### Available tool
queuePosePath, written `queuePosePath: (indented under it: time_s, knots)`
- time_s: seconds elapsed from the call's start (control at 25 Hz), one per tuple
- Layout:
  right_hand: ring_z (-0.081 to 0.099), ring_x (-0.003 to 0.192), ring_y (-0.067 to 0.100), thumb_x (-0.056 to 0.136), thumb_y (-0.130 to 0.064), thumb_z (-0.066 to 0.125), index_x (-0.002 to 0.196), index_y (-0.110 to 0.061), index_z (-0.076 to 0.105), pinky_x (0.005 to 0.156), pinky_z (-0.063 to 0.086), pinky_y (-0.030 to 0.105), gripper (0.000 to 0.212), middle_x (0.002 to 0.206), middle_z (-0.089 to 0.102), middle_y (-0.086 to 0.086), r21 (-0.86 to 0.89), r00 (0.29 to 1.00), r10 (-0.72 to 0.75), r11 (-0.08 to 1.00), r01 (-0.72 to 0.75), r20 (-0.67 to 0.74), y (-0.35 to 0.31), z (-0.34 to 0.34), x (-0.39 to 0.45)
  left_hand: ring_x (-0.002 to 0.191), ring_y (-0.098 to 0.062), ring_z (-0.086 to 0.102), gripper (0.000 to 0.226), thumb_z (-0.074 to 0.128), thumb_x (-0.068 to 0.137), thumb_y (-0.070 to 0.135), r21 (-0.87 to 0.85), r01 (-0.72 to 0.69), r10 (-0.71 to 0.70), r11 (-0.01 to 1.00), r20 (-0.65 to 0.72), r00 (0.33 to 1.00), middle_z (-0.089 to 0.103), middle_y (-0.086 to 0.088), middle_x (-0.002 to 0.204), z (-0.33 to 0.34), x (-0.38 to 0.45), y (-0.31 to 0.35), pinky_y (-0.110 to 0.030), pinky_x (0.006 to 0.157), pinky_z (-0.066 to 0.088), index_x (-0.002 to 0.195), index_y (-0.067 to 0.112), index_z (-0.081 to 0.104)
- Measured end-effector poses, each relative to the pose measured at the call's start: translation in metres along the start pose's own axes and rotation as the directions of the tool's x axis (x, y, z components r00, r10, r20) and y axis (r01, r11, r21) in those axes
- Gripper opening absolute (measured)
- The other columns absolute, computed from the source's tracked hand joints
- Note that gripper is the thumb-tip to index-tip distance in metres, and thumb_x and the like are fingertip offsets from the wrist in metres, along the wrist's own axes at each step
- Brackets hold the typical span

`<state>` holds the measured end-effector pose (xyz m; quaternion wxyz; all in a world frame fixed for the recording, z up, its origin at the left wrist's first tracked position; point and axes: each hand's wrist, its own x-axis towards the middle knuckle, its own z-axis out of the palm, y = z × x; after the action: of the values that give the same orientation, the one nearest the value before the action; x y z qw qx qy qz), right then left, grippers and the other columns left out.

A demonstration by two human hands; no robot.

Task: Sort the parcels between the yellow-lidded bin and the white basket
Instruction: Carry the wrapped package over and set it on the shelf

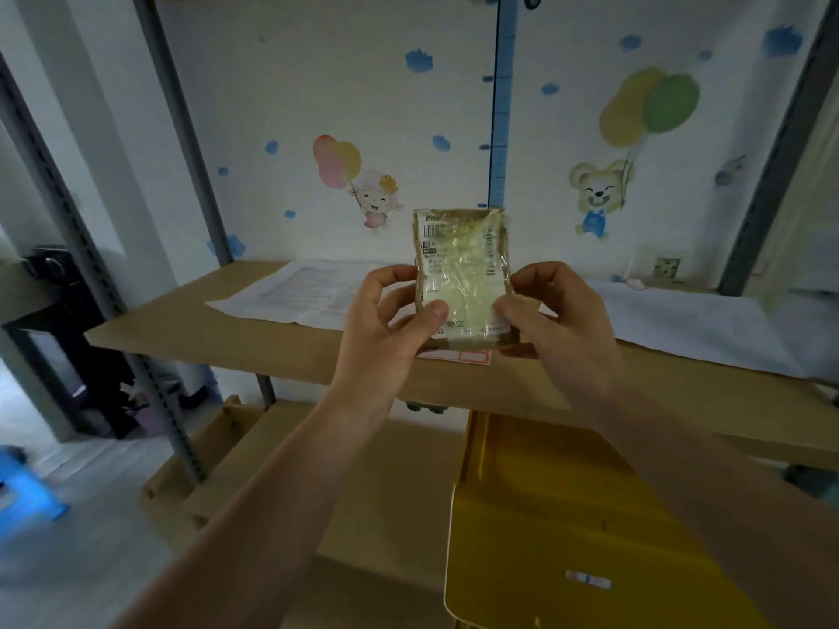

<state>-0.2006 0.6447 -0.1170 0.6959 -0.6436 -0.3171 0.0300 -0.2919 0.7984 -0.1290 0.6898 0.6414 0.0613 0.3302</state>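
Head cam | I saw left hand (390, 320) and right hand (554, 311) both pinching taped parcel (463, 274) upright over shelf (227, 338) front edge | yellow-lidded bin (545, 515) below.

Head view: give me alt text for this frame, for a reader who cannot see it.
Both hands, left hand and right hand, pinch the lower corners of a small taped parcel with a printed label, held upright above a wooden shelf with paper sheets on it. Below, on the right, is the yellow-lidded bin; cartoon stickers decorate the wall behind.
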Motion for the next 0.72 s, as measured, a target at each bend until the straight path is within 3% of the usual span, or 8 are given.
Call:
queuePosePath:
  time_s: [0.2,0.48,0.72]
  knots:
    - [0.071,0.088,0.015,0.093,-0.015,0.070,0.106,-0.016,0.058,0.066,0.061,0.030,0.018,0.108,0.067,0.000,-0.053,0.999,0.034,0.998,-0.035,-0.018,-0.001,0.017,-0.004,0.107,-0.023,0.074,0.035,0.068,0.093,0.003,-0.032,0.024,-0.023,0.999,0.017,1.000,0.072,-0.007,0.121,-0.019,-0.001,-0.001,-0.044,0.090,0.061,0.122,0.018,0.054]
    - [0.074,0.083,0.014,0.092,-0.015,0.072,0.108,-0.016,0.059,0.072,0.064,0.040,0.020,0.109,0.070,0.002,-0.107,0.986,0.035,0.993,-0.053,-0.163,-0.005,0.081,-0.013,0.107,-0.025,0.074,0.037,0.070,0.093,0.004,-0.080,0.042,-0.030,0.996,0.142,0.989,0.073,-0.008,0.120,-0.080,0.019,0.005,-0.042,0.088,0.061,0.124,0.015,0.054]
    - [0.073,0.092,0.017,0.092,-0.016,0.072,0.109,-0.015,0.060,0.073,0.065,0.043,0.021,0.109,0.071,0.000,-0.141,0.968,0.041,0.987,-0.078,-0.246,-0.006,0.128,-0.021,0.106,-0.025,0.073,0.036,0.070,0.093,0.005,-0.084,0.059,-0.038,0.995,0.231,0.972,0.073,-0.009,0.120,-0.125,0.030,0.009,-0.043,0.088,0.062,0.123,0.016,0.054]
